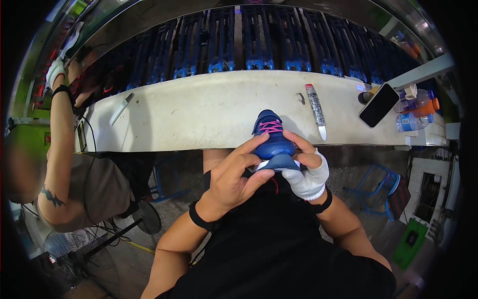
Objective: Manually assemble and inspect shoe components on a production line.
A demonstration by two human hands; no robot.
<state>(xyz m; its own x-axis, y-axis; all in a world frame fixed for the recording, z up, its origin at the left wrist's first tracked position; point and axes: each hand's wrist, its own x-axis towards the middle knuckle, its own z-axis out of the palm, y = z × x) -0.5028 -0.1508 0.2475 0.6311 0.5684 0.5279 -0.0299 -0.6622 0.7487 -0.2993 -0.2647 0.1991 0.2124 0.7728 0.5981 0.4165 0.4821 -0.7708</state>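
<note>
Between my two hands is a small dark-blue shoe (275, 146) with pink laces, its heel end at the far side over the bench edge. The near end shows a blue sole piece (280, 162) with some white, standing partly apart from the upper. My bare left hand (231, 175) grips the shoe's left side, thumb against the sole piece. On the right side, my right hand (309, 174), in a white glove that leaves some fingertips bare, closes on the shoe and sole. Parts of the sole are hidden behind my fingers.
On the white bench (189, 114) lie a knife with a wrapped handle (315, 110), a silver-and-white tool (121, 108) and a black phone (379, 105). Plastic bottles (414, 122) stand at right. Behind runs a blue-and-black conveyor (259, 42). A co-worker (74, 184) sits at left; a blue stool (386, 187) stands right.
</note>
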